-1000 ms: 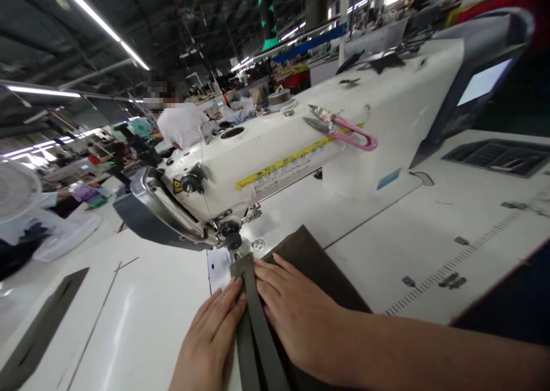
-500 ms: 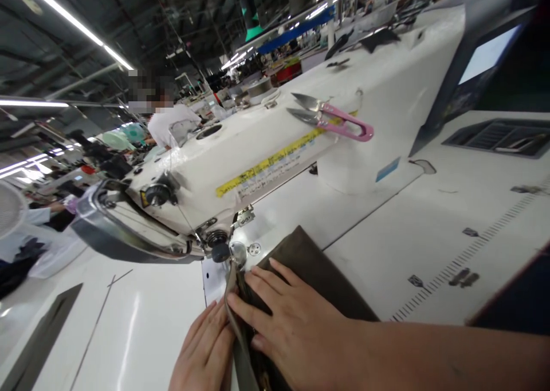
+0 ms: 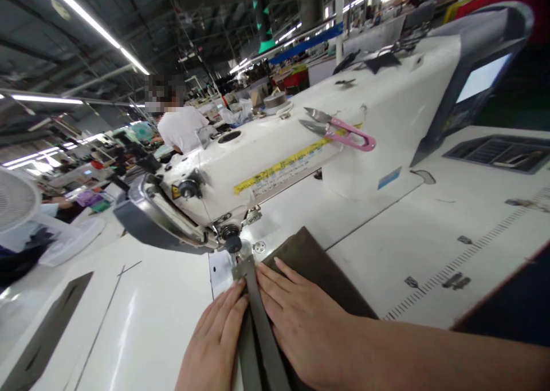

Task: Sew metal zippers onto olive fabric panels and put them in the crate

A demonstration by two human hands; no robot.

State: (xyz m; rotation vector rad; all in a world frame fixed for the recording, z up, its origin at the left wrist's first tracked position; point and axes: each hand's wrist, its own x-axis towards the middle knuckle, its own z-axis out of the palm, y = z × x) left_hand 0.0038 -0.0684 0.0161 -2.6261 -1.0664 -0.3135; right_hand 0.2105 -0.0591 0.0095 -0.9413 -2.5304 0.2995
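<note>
A narrow, flat strip of olive-grey woven fabric (image 3: 254,302) lies on a smooth white sewing table (image 3: 429,236). Its long axis runs from the near edge away towards the far side. Its far end points at the metal presser foot (image 3: 236,252) of a white industrial sewing machine (image 3: 296,150) and sits right beneath it.

The left hand (image 3: 217,339) lies flat on the strip's left edge, fingers straight and close together, gripping nothing. The right hand (image 3: 301,322) is spread flat on the right, fingertips touching the strip, palm pressing a wider dark olive cloth panel (image 3: 318,265) that lies under it and reaches off to the right.

Pink-handled metal thread snips (image 3: 339,130) rest on top of the machine's glossy arm, blades pointing left. A grey control panel with a pale screen (image 3: 481,79) stands at the far right. Another olive strip (image 3: 43,328) lies near left. A person in a white shirt (image 3: 183,126) sits far behind.
</note>
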